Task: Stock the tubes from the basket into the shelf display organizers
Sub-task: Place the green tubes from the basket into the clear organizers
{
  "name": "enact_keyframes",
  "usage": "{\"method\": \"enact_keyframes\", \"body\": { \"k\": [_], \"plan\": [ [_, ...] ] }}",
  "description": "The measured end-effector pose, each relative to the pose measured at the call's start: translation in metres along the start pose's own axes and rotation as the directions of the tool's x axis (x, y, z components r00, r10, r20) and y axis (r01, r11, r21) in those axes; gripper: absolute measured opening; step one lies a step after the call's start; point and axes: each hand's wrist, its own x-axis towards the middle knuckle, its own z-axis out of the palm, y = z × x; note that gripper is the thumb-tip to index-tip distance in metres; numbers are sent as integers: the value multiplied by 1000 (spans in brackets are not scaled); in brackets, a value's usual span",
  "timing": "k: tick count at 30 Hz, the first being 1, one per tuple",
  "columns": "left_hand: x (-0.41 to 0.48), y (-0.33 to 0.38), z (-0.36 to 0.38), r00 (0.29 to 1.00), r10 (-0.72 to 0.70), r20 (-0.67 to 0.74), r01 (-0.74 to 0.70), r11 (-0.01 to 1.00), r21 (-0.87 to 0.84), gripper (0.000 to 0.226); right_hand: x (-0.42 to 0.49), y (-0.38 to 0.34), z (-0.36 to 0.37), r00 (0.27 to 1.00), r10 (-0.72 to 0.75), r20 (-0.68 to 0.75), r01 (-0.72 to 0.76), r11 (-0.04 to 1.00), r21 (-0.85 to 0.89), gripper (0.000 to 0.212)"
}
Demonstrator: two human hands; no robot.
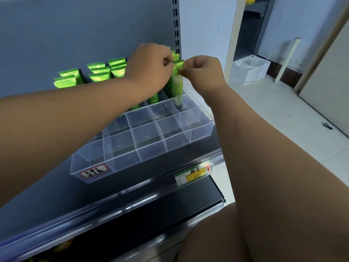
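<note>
Here, left hand and right hand each pinch a top corner of the green tube, presumably to seat it upright in the rear-right compartment of the organizer.

This is looking like a shop: identical tubes are standing in rows in a labelled organizer on a shelf, and a price tag is sitting on its near edge.

Light was soft, cool and bluish, brightest on the floor at right. Glare streaked the shelf rail and clear organizer. Lower left lay dim, blurred; edges bowed.
</note>
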Motion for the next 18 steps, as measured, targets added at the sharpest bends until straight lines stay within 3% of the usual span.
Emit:
{"method": "enact_keyframes", "body": {
  "k": [18],
  "plan": [
    [5,1,5,988,-153,-27,149,982,-112,8,1,-3,3,996,-66,-62,60,994,-94,6]
  ]
}}
